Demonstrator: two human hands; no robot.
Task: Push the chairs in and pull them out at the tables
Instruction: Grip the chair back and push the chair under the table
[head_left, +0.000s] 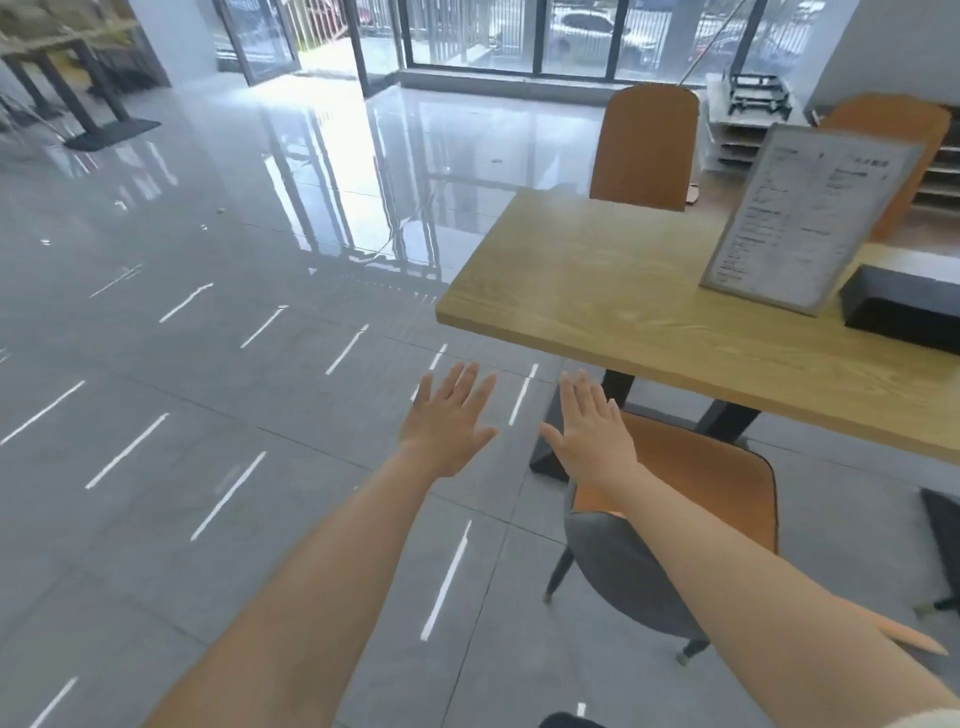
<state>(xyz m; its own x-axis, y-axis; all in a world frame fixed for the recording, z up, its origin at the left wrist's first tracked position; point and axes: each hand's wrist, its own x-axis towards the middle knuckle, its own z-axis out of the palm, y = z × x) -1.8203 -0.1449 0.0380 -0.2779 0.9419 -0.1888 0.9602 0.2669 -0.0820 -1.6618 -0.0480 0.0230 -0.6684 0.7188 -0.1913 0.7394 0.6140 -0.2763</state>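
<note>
A wooden table (597, 291) stands at the right on black legs. An orange-seated chair with a grey back (696, 483) is tucked part way under its near edge. My right hand (592, 431) hovers flat over the chair's left side, fingers spread, holding nothing. My left hand (447, 415) is stretched out over the floor to the left of the chair, also flat with fingers apart. A second orange chair (647, 145) stands at the table's far side, and a third (893, 156) shows behind a sign at the far right.
A framed sign (800, 218) and a black box (904, 312) stand on the table. Grey shelf trays (748, 114) sit behind. Glossy grey floor tiles (234, 364) spread left. Another table's black base (104, 130) is at far left. Glass doors (332, 36) lie ahead.
</note>
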